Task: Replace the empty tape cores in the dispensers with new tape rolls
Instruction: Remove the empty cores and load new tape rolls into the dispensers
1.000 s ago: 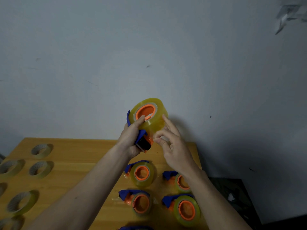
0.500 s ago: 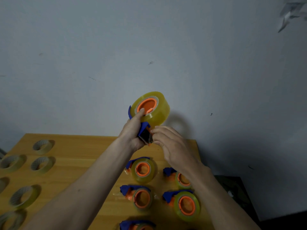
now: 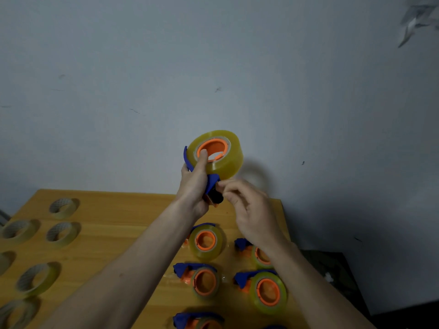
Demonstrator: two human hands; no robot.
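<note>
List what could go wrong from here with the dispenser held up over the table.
1. The left hand grips the raised dispenser alone, thumb on the orange hub; if the grip slips, it may drop onto the loaded dispensers below.
2. The right hand has its fingertips at the dispenser's blade end; a cutter there might nick them.
3. The tape roll may not be fully seated and might slide off.

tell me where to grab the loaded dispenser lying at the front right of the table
Grip the front-right dispenser by its blue handle, coming from above on its left side. It lies flat with the roll's orange hub facing up, and the handle sticks out left, apart from the wide, slippery-looking roll.
</note>
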